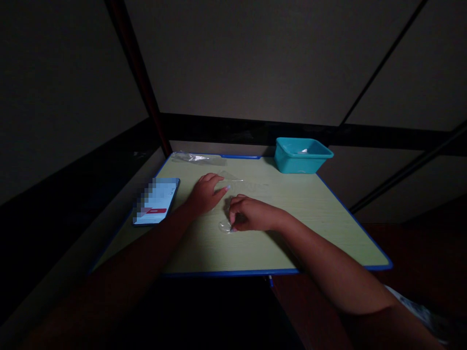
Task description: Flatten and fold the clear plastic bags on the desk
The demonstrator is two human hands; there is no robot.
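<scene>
Your R hand (251,214) is curled, tips pinching the clear bit (224,227) on the table (310,218); L hand (206,195) is half open, seemingly empty, by the film (233,178). You're prob. mid-handling the clear bit; next calls for a light, steady pinch. Fingers hide its R edge, the film's outline is v. faint, the tub's (301,164) contents unclear.

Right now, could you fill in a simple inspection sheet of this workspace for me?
Surface: pale table, blue-edged.
Things at hand: clear piece by the right fingertips; clear film near the left hand.
Clutter: lit phone at the left; crumpled plastic at the far left; turquoise bin at the far right.
Hands: left hand open, thumb apart; right hand fingers bent, grip unclear.
Cables: nothing seen.
Surroundings: dim; pale panels behind.
</scene>
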